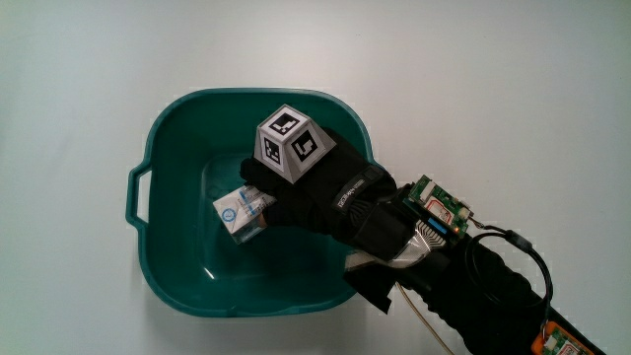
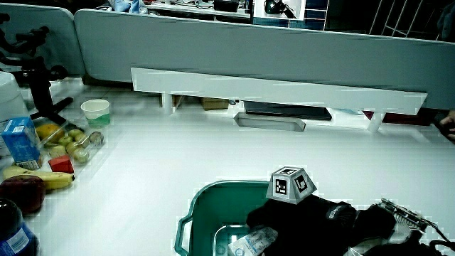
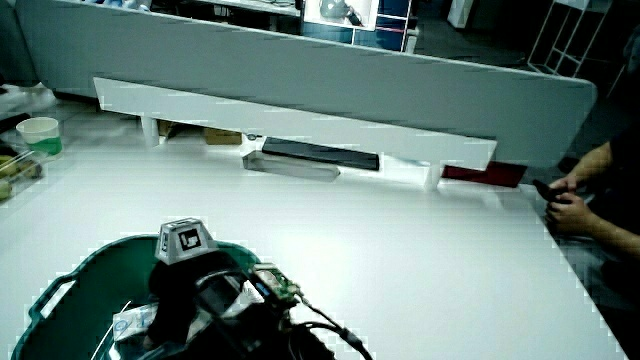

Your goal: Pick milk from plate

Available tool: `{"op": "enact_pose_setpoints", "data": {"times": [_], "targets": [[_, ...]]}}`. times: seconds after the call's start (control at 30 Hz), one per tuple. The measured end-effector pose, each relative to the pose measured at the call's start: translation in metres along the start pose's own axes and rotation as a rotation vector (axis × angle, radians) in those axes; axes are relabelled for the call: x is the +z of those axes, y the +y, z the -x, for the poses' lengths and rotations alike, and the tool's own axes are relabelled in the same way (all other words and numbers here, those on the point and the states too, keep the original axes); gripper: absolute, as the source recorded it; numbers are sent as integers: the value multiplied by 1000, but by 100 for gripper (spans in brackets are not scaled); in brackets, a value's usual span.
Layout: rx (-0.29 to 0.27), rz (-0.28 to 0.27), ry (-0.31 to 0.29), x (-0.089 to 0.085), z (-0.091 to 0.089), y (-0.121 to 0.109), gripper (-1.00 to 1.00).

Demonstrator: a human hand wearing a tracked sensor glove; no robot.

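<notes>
The hand [image 1: 314,192] is reaching into the teal basin [image 1: 177,128] at frame centre, fingers closing around the milk carton [image 1: 241,212]. The carton is apparently resting on the basin floor, so lifting is remaining.

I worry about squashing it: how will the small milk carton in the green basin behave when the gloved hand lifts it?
The milk carton looks like thin card, so it probably dents under a hard squeeze. It is small beside the hand, so likely light. It lies tilted in the teal basin, and its flat faces suggest sliding, not rolling.
</notes>
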Motion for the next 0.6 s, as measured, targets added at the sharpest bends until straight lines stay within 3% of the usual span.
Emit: {"op": "enact_pose_setpoints", "data": {"times": [0.2, 0.6], "targets": [[15, -9, -2, 1, 4, -4, 100], [32, -80, -6, 16, 5, -24, 100]]}}
